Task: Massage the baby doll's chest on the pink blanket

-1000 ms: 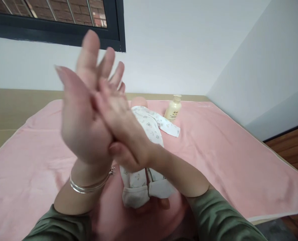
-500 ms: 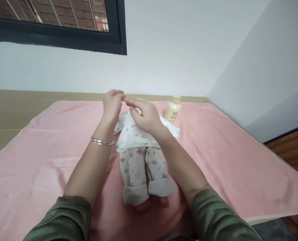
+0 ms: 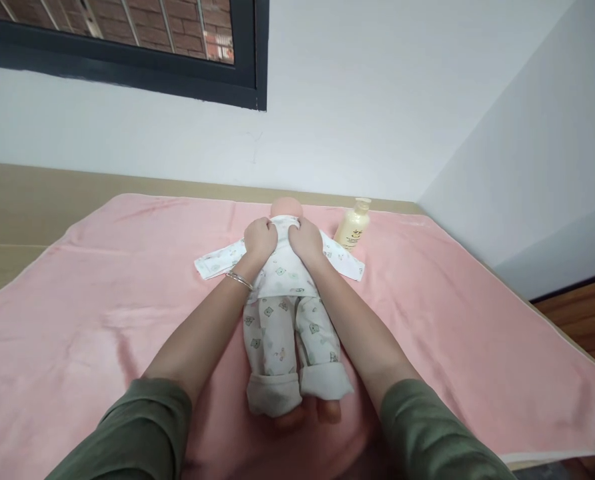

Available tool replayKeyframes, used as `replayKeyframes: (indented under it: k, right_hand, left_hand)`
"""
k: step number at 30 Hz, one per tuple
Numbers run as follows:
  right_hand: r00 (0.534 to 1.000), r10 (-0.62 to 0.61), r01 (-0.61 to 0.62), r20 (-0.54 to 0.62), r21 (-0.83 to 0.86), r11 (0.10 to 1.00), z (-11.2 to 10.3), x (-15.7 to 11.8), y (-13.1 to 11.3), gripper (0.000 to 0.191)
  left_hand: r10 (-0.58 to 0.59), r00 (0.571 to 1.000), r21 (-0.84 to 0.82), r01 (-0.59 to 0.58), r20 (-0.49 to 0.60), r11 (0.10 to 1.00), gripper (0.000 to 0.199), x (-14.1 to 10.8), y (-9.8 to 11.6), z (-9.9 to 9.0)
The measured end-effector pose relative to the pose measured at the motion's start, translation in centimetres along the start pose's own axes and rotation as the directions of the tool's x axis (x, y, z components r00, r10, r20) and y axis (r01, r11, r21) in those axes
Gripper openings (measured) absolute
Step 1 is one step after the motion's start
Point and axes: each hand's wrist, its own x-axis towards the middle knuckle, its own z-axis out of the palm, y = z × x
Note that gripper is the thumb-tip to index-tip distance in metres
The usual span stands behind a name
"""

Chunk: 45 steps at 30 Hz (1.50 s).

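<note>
A baby doll point(image 3: 297, 333) lies stretched out on a pink blanket, dressed in a white printed shirt point(image 3: 285, 280) and matching trousers with rolled cuffs. Its round head points to the far side and its feet toward me. My left hand point(image 3: 261, 239) is closed at the left shoulder of the shirt, and my right hand point(image 3: 305, 239) is closed at the right shoulder. Both sets of fingers are curled down against the cloth, with the fingertips mostly hidden. The sleeves lie spread out to either side. Whether the doll faces up or down, I cannot tell.
A pale yellow pump-less bottle point(image 3: 353, 223) stands beyond the right sleeve. The pink blanket point(image 3: 127, 287) covers a wooden surface point(image 3: 42, 200) that meets a white wall. A dark-framed window point(image 3: 250, 53) is at the upper left.
My hands have come down from above the doll's upper body, where they were close together, onto its shoulders. The left sleeve now lies stretched outward. The view has shifted slightly.
</note>
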Motion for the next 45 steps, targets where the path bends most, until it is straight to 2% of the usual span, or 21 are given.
replayKeyframes:
  k: [5,11,17,22,24,26,29,31,32,33,36,38,40,43,44,45]
  right_hand:
    - [1.0,-0.018,0.019,0.009,-0.098,0.995,0.6,0.1,-0.5,0.04]
    - [1.0,-0.017,0.018,0.009,-0.079,0.997,0.7,0.0,-0.2,0.039]
    - [0.987,-0.161,0.162,0.021,-0.154,0.975,0.8,0.0,0.2,0.043]
    - [0.962,-0.263,0.272,0.07,-0.264,0.925,0.6,-2.2,-0.6,0.058]
    - [0.93,-0.347,0.368,0.124,-0.277,0.888,0.5,-3.3,-1.1,0.062]
    - [0.866,-0.463,0.498,0.189,-0.252,0.829,0.2,-3.7,-1.3,0.061]
    - [0.772,-0.573,0.623,0.276,-0.146,0.769,-0.7,-2.4,-0.5,0.055]
    - [0.751,-0.583,0.63,0.311,-0.071,0.774,-1.4,-0.9,0.5,0.052]
    - [0.761,-0.565,0.609,0.318,-0.053,0.791,-1.6,-0.4,0.9,0.052]
    - [0.793,-0.523,0.566,0.311,-0.059,0.823,-1.7,-0.2,1.1,0.053]
    - [0.929,-0.301,0.342,0.215,-0.188,0.921,-1.1,-1.6,0.5,0.063]
    - [0.957,-0.244,0.279,0.154,-0.274,0.92,-0.3,-3.4,-0.6,0.066]
    - [0.92,-0.349,0.389,0.18,-0.293,0.874,0.2,-4.5,-1.5,0.064]
    - [0.798,-0.532,0.59,0.284,-0.188,0.785,-0.2,-3.4,-1.0,0.056]
    - [0.778,-0.548,0.608,0.306,-0.15,0.78,-0.5,-2.6,-0.5,0.055]
    - [0.781,-0.537,0.596,0.32,-0.126,0.793,-0.9,-1.7,0.0,0.056]
  left_hand:
    - [-0.026,0.999,0.052,0.025,0.036,0.998,0.034,0.2,-0.4,0.6]
    - [-0.072,0.997,0.038,0.072,0.006,0.997,0.03,-0.1,-0.5,0.9]
    - [-0.07,0.998,0.041,0.07,-0.007,0.997,0.032,-0.2,-0.6,0.9]
    - [-0.071,0.997,-0.018,0.071,-0.005,0.997,0.032,-0.3,-0.5,0.6]
    - [-0.073,0.997,-0.053,0.073,-0.003,0.996,0.032,-0.3,-0.6,0.6]
    - [-0.073,0.997,-0.107,0.071,-0.011,0.992,0.031,-0.3,-0.8,0.6]
    - [-0.065,0.997,-0.169,0.058,-0.036,0.984,0.033,-0.3,-1.1,0.7]
    - [-0.062,0.997,-0.167,0.053,-0.047,0.984,0.034,-0.2,-1.2,0.8]
    - [-0.061,0.997,-0.162,0.052,-0.05,0.985,0.035,-0.2,-1.2,0.8]
    - [-0.06,0.997,-0.158,0.051,-0.05,0.986,0.034,-0.3,-1.2,0.8]
    - [-0.058,0.997,-0.167,0.048,-0.052,0.985,0.032,-0.3,-1.2,0.8]
    - [-0.057,0.997,-0.186,0.046,-0.055,0.982,0.031,-0.4,-1.2,0.9]
    - [-0.054,0.997,-0.207,0.042,-0.053,0.978,0.03,-0.5,-1.3,0.9]
    - [-0.047,0.998,-0.209,0.036,-0.048,0.977,0.031,-0.5,-1.3,0.8]
    - [-0.049,0.997,-0.198,0.038,-0.052,0.979,0.032,-0.5,-1.2,0.8]
    - [-0.052,0.997,-0.184,0.041,-0.057,0.982,0.032,-0.5,-1.2,0.8]
